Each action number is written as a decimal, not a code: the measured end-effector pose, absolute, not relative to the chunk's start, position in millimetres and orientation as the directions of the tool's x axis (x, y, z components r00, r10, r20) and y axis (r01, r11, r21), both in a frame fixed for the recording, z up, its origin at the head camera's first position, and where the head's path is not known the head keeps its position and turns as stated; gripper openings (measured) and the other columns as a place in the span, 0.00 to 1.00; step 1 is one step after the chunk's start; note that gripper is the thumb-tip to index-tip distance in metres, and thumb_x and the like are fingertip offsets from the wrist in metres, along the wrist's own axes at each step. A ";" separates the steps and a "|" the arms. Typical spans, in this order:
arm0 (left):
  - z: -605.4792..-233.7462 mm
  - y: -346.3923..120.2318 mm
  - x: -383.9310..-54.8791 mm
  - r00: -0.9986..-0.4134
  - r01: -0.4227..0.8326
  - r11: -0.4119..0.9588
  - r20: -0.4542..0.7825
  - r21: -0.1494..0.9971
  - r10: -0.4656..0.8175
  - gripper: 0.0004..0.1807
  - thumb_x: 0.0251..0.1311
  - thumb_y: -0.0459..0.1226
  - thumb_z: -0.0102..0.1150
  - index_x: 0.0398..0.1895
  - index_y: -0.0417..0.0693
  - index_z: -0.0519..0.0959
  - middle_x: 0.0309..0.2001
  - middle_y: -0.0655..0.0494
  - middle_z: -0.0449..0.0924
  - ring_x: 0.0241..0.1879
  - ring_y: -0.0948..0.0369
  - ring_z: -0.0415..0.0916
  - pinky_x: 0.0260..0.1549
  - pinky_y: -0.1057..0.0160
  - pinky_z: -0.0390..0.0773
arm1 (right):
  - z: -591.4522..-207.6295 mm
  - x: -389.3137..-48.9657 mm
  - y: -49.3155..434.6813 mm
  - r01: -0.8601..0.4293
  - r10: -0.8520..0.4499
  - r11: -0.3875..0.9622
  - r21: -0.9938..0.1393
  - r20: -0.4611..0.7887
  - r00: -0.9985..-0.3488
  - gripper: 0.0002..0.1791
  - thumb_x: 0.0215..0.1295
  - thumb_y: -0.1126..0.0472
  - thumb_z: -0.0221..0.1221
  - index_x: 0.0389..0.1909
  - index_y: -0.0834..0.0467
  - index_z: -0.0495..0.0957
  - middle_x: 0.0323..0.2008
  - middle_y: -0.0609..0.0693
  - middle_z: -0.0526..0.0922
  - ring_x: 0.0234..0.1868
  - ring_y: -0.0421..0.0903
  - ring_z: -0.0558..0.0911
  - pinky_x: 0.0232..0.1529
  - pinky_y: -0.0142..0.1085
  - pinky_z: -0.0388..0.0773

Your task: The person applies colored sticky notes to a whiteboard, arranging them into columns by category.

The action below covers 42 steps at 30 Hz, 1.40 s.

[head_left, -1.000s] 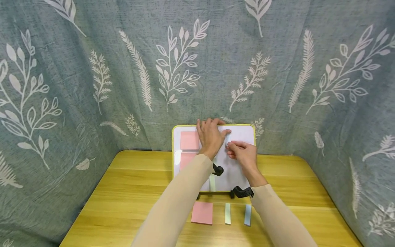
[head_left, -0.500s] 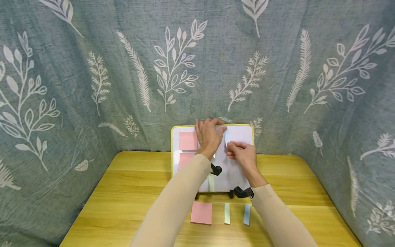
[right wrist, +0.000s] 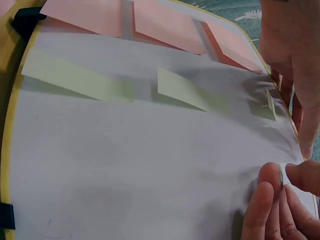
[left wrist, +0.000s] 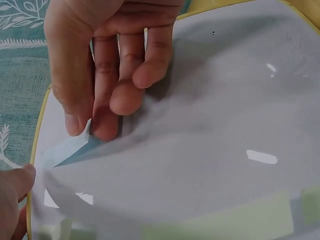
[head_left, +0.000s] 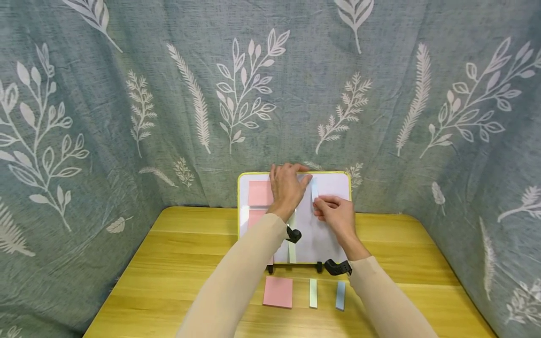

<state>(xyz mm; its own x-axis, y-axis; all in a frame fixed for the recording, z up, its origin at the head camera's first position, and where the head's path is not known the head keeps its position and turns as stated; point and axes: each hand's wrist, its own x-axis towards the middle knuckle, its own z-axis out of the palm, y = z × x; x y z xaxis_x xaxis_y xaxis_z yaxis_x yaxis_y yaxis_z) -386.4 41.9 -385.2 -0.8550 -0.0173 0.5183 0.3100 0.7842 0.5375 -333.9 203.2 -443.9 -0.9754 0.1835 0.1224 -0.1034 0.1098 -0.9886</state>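
Observation:
A whiteboard (head_left: pixel 334 185) with a yellow rim stands upright at the back of the table. My left hand (head_left: pixel 289 188) grips its top edge, with fingers reaching over the rim and the thumb beside a narrow light-blue sticky note (head_left: pixel 314 187). Thumb and index finger of my right hand (head_left: pixel 340 213) pinch the lower end of that blue note. In the left wrist view the blue note (left wrist: pixel 67 150) slants away from the board at the pinched end, its other end lying close to the surface near the rim. The right wrist view shows mostly fingertips around it.
Pink sticky notes (right wrist: pixel 90 15) form one line on the board, narrow green notes (right wrist: pixel 75 77) another. Before it on the table lie a pink pad (head_left: pixel 277 292), a green pad (head_left: pixel 313 293) and a blue pad (head_left: pixel 340 295). A patterned curtain (head_left: pixel 249 108) hangs behind.
The left thumb has slid slightly left, off the top of the blue note. My right hand still pinches the note's lower end, a touch lower and farther right than before.

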 end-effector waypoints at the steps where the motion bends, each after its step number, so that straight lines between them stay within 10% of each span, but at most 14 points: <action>1: -385.3 41.0 -386.3 -0.851 0.323 0.778 0.525 0.539 -0.011 0.14 0.79 0.53 0.76 0.61 0.66 0.95 0.63 0.56 0.93 0.68 0.50 0.85 0.95 0.40 0.54 | -444.2 -333.2 203.7 -0.105 0.187 0.122 -0.987 0.127 -0.974 0.22 0.82 0.53 0.74 0.62 0.67 0.90 0.42 0.51 0.99 0.31 0.36 0.94 0.37 0.30 0.92; 21: -406.8 13.0 -378.2 -0.690 0.563 0.690 0.718 0.455 0.090 0.18 0.73 0.51 0.82 0.59 0.59 0.95 0.57 0.56 0.91 0.64 0.52 0.87 0.91 0.37 0.64 | -456.6 -318.3 218.6 -0.226 0.161 0.369 -0.902 0.301 -0.940 0.21 0.81 0.48 0.76 0.61 0.59 0.93 0.49 0.60 0.97 0.37 0.34 0.91 0.41 0.27 0.89; 42: -427.7 -17.2 -309.8 -0.643 0.703 0.581 0.716 0.411 0.271 0.15 0.78 0.46 0.78 0.63 0.57 0.93 0.67 0.55 0.89 0.70 0.51 0.85 0.77 0.37 0.80 | -476.1 -276.5 246.8 -0.275 -0.022 0.476 -0.835 0.301 -0.953 0.24 0.85 0.44 0.71 0.70 0.55 0.89 0.61 0.57 0.93 0.50 0.35 0.89 0.55 0.24 0.84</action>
